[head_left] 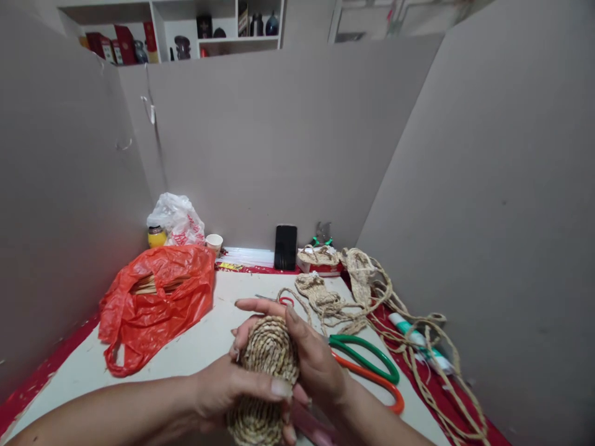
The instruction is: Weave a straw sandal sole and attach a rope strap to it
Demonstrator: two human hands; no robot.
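Note:
A woven straw sole [271,353], long with rounded ends and coiled rows, is held up close in front of me. My left hand [232,387] grips it from the left, its thumb lying across the middle. My right hand [320,362] closes around its right edge, with fingertips showing beneath. Beside my right wrist lie large scissors with a green and an orange handle [365,356]; their blades are mostly hidden. Just behind my fingers are small red-handled scissors [287,301]. A straw sandal [318,292] rests on the board beyond my right hand.
An orange plastic bag [158,303] with flat tan pieces inside lies left. At the back stand a paper cup [214,243], a phone [285,248] and another straw sandal [318,255]. Braided straw cord [458,365] tangles over a white-green tube [421,341]. Grey partitions [260,142] surround the table.

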